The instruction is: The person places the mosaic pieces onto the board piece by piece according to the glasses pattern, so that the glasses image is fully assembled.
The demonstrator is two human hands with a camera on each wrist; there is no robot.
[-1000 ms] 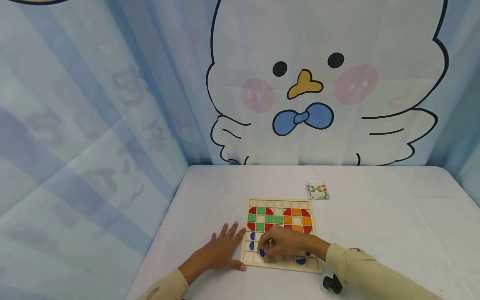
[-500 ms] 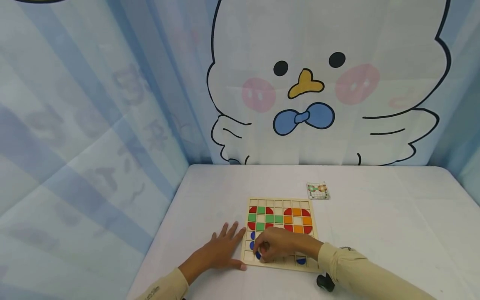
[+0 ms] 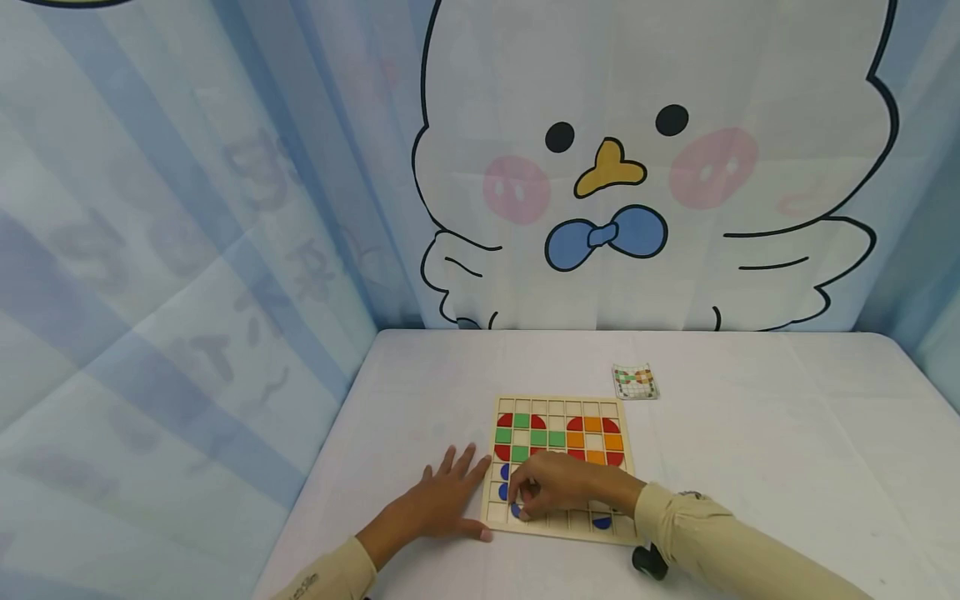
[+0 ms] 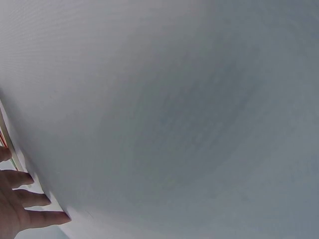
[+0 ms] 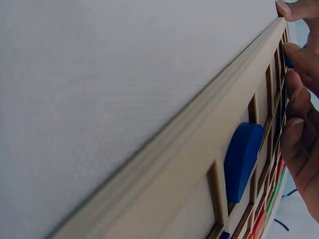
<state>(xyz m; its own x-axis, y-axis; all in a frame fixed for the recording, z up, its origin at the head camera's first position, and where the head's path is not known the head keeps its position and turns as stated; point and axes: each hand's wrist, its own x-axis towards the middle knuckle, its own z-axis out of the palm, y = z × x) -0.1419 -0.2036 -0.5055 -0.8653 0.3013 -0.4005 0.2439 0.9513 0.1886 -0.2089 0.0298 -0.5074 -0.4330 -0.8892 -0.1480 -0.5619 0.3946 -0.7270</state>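
Observation:
A wooden grid board [image 3: 562, 527] lies on the white table. Red, green and orange tiles fill parts of its far rows, with blue half-round tiles [image 3: 504, 492] down its left column. My right hand [image 3: 555, 483] reaches over the near part of the board and hides several cells. Its thumb and index finger pinch a blue half-round tile [image 3: 515, 511] at a cell in the nearest row, close to the left corner. Beside the board's left edge, my left hand [image 3: 446, 500] rests on the table with fingers spread, index fingertip and thumb tip right at the edge.
A small pattern card [image 3: 635, 382] lies beyond the board's far right corner. Another blue half-round tile [image 5: 243, 162] sits in the near row, farther right. A black object [image 3: 649, 563] shows below the right sleeve. Printed curtains [image 3: 600, 292] stand behind the table.
My right hand has shifted slightly left and toward the board's near edge, carrying the blue half-round tile down to a near-row cell. My left hand stays put.

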